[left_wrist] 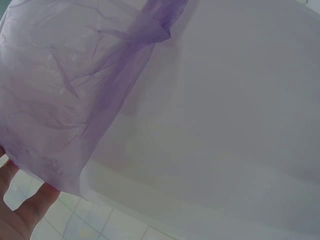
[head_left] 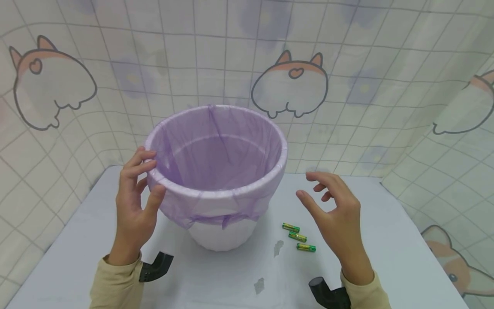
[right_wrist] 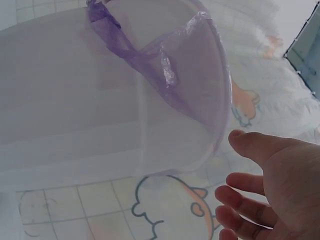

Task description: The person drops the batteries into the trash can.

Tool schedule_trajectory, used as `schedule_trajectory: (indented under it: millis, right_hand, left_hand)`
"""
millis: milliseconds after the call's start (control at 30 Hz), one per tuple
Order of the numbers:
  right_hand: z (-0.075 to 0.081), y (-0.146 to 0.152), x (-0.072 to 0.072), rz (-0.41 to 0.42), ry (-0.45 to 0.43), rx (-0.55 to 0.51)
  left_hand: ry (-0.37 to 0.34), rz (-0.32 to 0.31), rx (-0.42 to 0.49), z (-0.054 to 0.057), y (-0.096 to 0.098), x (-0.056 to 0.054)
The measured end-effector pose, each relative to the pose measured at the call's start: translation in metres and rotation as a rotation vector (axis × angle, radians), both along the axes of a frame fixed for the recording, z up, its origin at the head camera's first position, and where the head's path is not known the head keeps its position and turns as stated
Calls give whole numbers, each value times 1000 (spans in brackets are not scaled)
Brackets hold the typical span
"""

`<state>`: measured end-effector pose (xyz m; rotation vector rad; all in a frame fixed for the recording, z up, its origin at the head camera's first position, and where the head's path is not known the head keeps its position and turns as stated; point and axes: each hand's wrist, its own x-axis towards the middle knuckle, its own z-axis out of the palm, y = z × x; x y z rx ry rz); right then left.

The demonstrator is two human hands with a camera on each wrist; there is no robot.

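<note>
A white trash can (head_left: 224,236) stands on the table, lined with a translucent purple bag (head_left: 227,163) folded down over its rim. At the left side of the rim, my left hand (head_left: 135,206) holds the can, bent fingers over the edge and thumb at the front. Those fingers (left_wrist: 37,205) meet the bag's folded edge in the left wrist view. My right hand (head_left: 337,210) hovers to the right of the can, fingers spread and loosely bent around nothing. Close by it on the table lie three green batteries (head_left: 297,237), roughly side by side.
The white table (head_left: 216,283) has two grey patches (head_left: 259,285) near the front. Behind and beside it hangs a gridded curtain (head_left: 208,56) with corgi drawings. A black wrist mount (head_left: 156,267) sits on each forearm.
</note>
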<state>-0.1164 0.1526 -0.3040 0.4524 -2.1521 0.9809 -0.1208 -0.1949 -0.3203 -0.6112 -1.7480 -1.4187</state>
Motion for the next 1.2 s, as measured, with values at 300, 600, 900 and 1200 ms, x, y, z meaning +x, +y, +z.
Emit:
schedule_trajectory:
  millis: [300,600,900,1200]
  right_hand:
    - [-9,8,2,35,3,39]
    - [-16,14,3,67,-15,78]
    - [-26,23,6,46,-50,92]
    - [-36,31,8,17,-73,100]
  left_hand:
    - [6,5,-8,0,0,0]
    - [4,6,-9,1,-1,0]
    - [-3,13,-11,-1,-1,0]
    - [-2,10,-17,0,-1,-1]
